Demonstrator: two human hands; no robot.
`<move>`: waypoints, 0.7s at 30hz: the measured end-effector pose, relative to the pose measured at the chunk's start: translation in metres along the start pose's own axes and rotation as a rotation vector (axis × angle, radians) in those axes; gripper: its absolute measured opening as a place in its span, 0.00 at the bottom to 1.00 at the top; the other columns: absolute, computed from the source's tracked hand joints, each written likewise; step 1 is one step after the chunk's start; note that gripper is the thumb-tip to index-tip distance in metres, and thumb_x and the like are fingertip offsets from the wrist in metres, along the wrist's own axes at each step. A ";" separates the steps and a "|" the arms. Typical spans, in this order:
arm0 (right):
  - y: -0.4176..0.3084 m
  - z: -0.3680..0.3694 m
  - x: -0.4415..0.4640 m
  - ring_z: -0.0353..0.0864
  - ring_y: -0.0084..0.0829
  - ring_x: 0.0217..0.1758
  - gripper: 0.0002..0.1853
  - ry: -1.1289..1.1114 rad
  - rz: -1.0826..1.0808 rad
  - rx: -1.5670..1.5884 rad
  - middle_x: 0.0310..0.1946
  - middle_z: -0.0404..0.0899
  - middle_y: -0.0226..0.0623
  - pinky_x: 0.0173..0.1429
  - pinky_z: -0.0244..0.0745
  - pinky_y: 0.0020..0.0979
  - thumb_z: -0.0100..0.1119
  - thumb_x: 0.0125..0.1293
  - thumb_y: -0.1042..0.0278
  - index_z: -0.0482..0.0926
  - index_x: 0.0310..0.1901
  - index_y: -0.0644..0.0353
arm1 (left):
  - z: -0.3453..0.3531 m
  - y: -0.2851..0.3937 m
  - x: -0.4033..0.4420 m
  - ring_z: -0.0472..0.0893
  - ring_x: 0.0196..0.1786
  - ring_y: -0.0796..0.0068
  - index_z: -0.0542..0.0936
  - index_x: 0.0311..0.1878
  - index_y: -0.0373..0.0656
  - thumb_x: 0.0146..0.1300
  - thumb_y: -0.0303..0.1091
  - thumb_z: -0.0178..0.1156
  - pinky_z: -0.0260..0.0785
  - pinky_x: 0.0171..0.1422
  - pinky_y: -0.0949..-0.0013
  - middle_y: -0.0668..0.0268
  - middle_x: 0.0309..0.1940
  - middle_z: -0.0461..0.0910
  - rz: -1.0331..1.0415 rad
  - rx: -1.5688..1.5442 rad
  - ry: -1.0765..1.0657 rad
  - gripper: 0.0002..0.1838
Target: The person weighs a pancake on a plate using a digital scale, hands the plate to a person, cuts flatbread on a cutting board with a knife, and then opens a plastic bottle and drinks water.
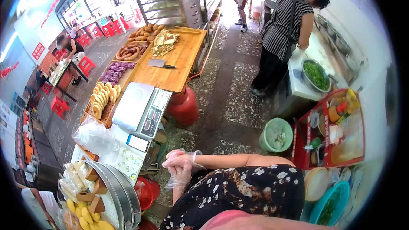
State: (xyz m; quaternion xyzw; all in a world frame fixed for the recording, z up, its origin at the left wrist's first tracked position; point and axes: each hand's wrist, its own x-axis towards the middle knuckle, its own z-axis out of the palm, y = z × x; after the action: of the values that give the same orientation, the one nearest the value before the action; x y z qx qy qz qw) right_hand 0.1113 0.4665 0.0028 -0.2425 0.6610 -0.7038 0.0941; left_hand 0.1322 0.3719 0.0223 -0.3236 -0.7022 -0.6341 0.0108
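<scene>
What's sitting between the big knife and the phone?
The scale, with a bare strip of board before it, in the head view.

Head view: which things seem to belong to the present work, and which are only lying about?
Likely work things: plastic gloves on the joined hands; scale; cleaver; wooden board; flatbread.

Likely unrelated: red bucket; red stool; red cylinder.

A small food shop w/ eating area can be recognised: foods (100,99) are laid out on a counter (122,137) w/ digital scale (134,103), green veg. (315,74) is kept in a metal bowl (327,86), plastic gloves (180,176) are worn, & red stools (60,107) are placed near a dining table (59,76).
</scene>
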 end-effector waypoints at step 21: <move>-0.026 -0.019 -0.014 0.72 0.26 0.36 0.16 -0.103 0.110 0.043 0.26 0.76 0.32 0.48 0.66 0.27 0.51 0.62 0.57 0.79 0.25 0.60 | 0.001 -0.025 0.005 0.73 0.46 0.59 0.74 0.43 0.40 0.44 0.29 0.65 0.66 0.52 0.61 0.60 0.39 0.73 0.289 0.207 -0.124 0.20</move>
State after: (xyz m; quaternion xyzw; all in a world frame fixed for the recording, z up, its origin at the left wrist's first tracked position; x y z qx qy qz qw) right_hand 0.1195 0.4930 0.0246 -0.2399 0.6523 -0.6982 0.1717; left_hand 0.1175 0.3755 0.0021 -0.4567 -0.7091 -0.5293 0.0920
